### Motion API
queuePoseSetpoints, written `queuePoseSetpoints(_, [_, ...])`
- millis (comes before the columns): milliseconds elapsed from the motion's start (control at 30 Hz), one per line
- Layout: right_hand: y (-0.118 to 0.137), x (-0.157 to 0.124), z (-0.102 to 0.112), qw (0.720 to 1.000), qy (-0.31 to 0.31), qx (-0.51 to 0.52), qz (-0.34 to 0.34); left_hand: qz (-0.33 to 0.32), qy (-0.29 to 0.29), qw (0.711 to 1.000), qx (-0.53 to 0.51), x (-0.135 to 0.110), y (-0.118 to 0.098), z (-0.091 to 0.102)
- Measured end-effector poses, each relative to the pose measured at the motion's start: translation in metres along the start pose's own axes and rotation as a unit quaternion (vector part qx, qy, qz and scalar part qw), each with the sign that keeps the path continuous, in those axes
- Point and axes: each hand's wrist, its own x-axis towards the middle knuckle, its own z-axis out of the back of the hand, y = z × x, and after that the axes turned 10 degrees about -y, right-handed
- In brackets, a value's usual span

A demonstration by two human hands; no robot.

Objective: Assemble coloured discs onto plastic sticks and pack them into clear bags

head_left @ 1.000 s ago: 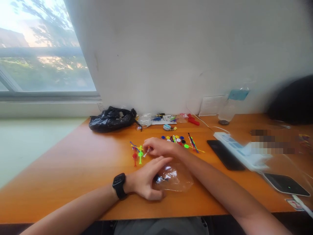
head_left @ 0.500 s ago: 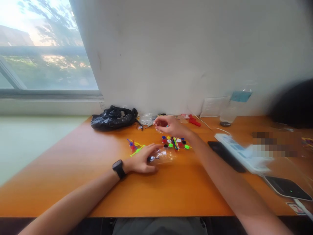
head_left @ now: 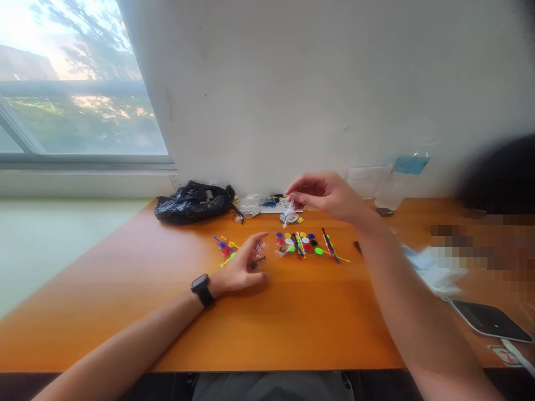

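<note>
My right hand [head_left: 324, 195] is raised above the orange table [head_left: 125, 301], its fingers pinched on a small white stick piece [head_left: 288, 213] that hangs below them. My left hand [head_left: 242, 267], with a black watch on the wrist, rests on the table with fingers curled over a clear plastic bag [head_left: 259, 252]. Just left of it lie coloured sticks [head_left: 225, 249]. To the right sits a cluster of small coloured discs [head_left: 298, 241] and more sticks [head_left: 330, 245].
A crumpled black plastic bag [head_left: 192, 203] lies at the wall, with small packets and papers [head_left: 267, 203] beside it. A dark phone [head_left: 489, 322] lies at the right, next to white paper or cloth [head_left: 434, 273]. A clear bottle [head_left: 390, 186] stands by the wall.
My right hand has lifted from the table by the wall, carrying a white piece. My left hand has slid the clear bag further from me and scrunched it smaller.
</note>
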Motion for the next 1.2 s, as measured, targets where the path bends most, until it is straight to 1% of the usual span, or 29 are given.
queuePoseSetpoints(67, [0.006,-0.003,-0.002,1.0,0.013,-0.006,-0.006,0.001,-0.002,1.0,-0.007,-0.001,-0.004,-0.003])
queuePoseSetpoints(167, [0.013,-0.008,-0.008,0.998,0.066,-0.002,-0.012,-0.014,-0.008,1.0,-0.013,-0.003,-0.008,-0.006])
queuePoseSetpoints(267, [0.018,-0.011,-0.016,0.993,0.115,-0.014,-0.009,-0.044,-0.015,0.999,0.01,-0.003,-0.008,-0.007])
queuePoseSetpoints(500, [0.019,-0.012,-0.028,0.986,0.128,-0.104,-0.009,-0.095,-0.054,0.991,0.082,-0.003,-0.008,-0.006])
queuePoseSetpoints(633, [0.018,-0.012,-0.03,0.975,0.139,-0.171,-0.011,-0.108,-0.064,0.988,0.092,-0.004,-0.011,-0.006])
queuePoseSetpoints(700, [0.018,-0.013,-0.03,0.971,0.149,-0.189,-0.011,-0.11,-0.07,0.987,0.092,-0.004,-0.011,-0.006])
queuePoseSetpoints(867, [0.02,-0.013,-0.029,0.966,0.213,-0.146,-0.029,-0.115,-0.076,0.988,0.074,-0.003,-0.012,-0.007])
queuePoseSetpoints(1000, [0.016,-0.013,-0.029,0.949,0.278,-0.14,-0.059,-0.118,-0.078,0.987,0.073,-0.004,-0.017,-0.007])
queuePoseSetpoints(1200, [0.008,-0.014,-0.038,0.932,0.331,-0.142,-0.032,-0.138,-0.077,0.984,0.084,-0.004,-0.021,-0.01])
